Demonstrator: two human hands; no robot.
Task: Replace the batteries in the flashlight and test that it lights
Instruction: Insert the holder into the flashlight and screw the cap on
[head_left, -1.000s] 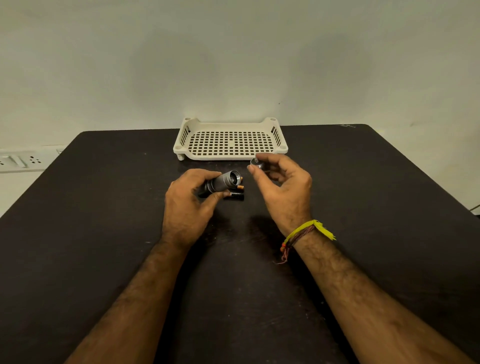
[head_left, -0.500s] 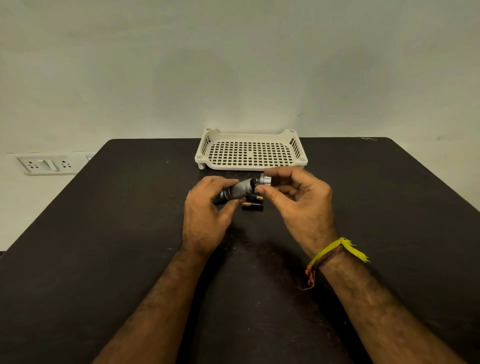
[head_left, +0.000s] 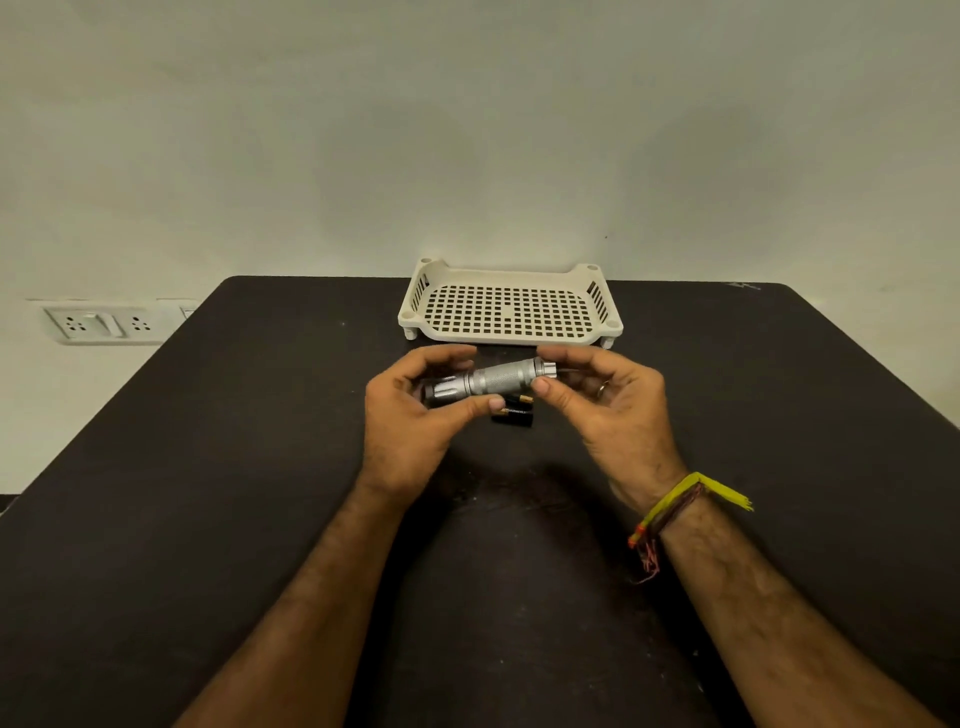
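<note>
**Both your hands hold the flashlight over the tabletop**

From the head camera, you hold the silver flashlight (head_left: 493, 380) sideways, just above the dark tabletop (head_left: 208, 467). Your left hand (head_left: 410, 415) has its grip closed around the wide front end, on the left. Your right hand (head_left: 608, 410) pinches the tail cap (head_left: 545, 369) at the right end, thumb below and fingers above. A ring shows on one finger of that hand, and a yellow thread band (head_left: 675, 509) is tied around your right wrist.

Two black batteries (head_left: 513, 413) lie side by side on the tabletop, just under the flashlight and between your hands.

A white tray (head_left: 511, 338) with many little holes sits on the far side of the tabletop, close behind your hands. On the wall at the left there is a white socket plate (head_left: 98, 325).
</note>
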